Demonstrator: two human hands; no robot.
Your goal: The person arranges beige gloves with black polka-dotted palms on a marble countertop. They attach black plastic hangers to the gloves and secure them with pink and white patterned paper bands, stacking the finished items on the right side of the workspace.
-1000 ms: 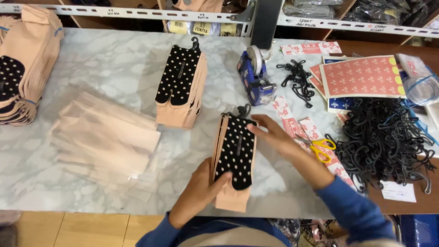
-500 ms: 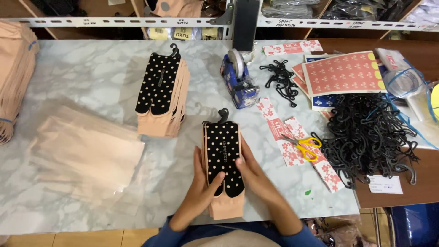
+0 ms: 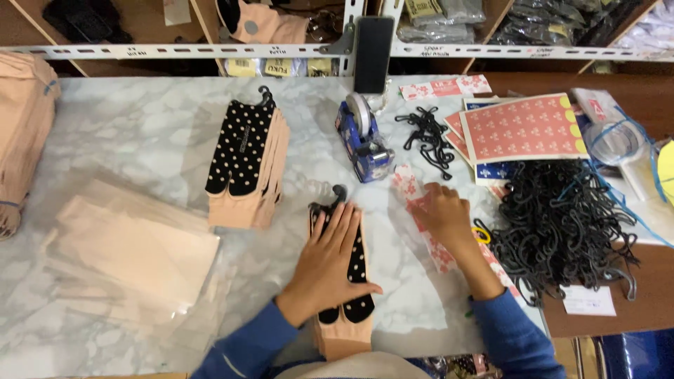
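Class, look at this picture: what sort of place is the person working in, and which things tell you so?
Probably a sock packing workshop. A stack of dotted socks on hangers, a heap of black plastic hooks and clear bags lie on the marble-patterned table, with stocked shelves behind.

We work in a sock-packing stockroom: labelled shelves [image 3: 210, 50] beyond our hands, a heap of black hangers [image 3: 562, 217] right, a sock stack [image 3: 246, 165] left.
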